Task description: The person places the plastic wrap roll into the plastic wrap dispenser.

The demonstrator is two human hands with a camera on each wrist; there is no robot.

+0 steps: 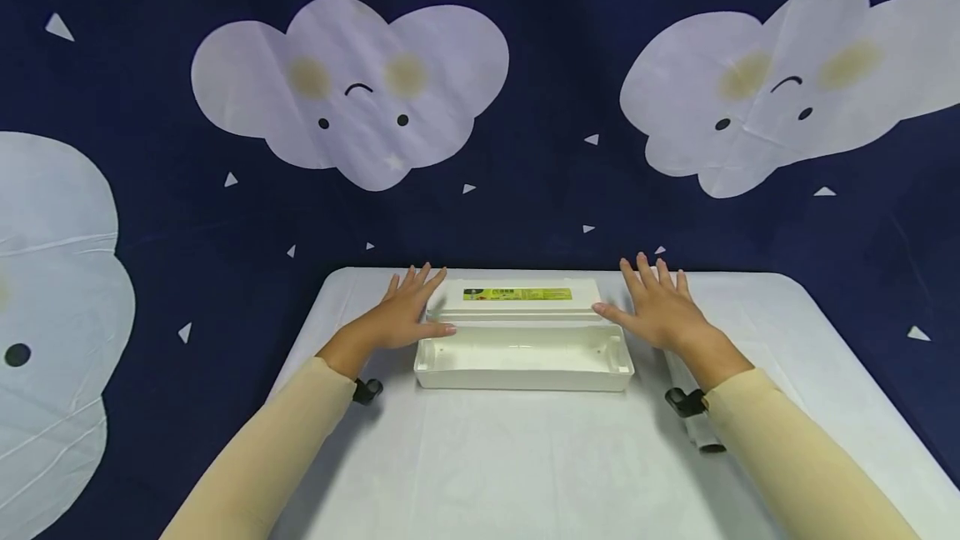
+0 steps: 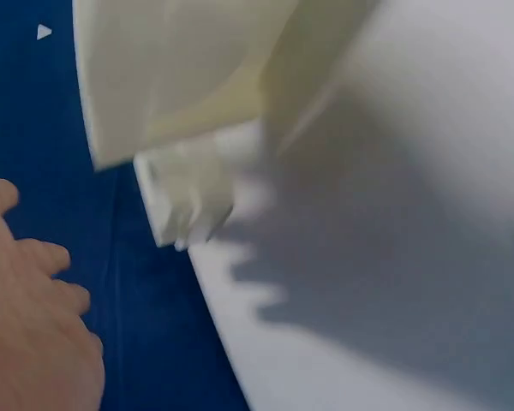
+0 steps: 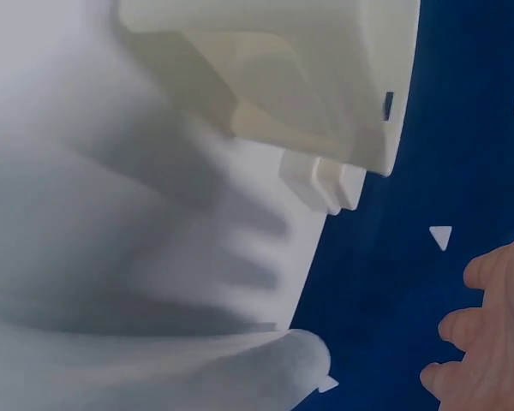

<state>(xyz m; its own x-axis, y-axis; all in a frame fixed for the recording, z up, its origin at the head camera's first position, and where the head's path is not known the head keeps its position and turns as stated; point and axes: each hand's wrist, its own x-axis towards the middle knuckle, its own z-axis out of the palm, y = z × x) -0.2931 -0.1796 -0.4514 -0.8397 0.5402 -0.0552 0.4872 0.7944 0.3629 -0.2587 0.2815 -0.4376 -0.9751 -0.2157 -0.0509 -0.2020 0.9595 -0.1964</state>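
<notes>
An open white plastic box (image 1: pixel 523 380), long and hollow, sits on the table in the head view. Just behind it lies a white lid-like piece (image 1: pixel 585 300) carrying a yellow-green label (image 1: pixel 517 294). My left hand (image 1: pixel 397 319) is spread at the left end of these two, its thumb over the box's back left corner. At the other end my right hand (image 1: pixel 663 311) is spread too, its thumb by the lid piece's right end. Whether either hand touches them I cannot tell. Both wrist views show the box's end (image 2: pixel 180 77) (image 3: pixel 283 86) apart from the fingers.
A pale roll (image 1: pixel 705 432) with a dark open end lies under my right forearm, partly hidden; its other end (image 3: pixel 304 355) shows in the right wrist view. White cloth covers the table (image 1: pixel 495 465). Behind hangs a dark blue curtain (image 1: pixel 555 90) printed with clouds.
</notes>
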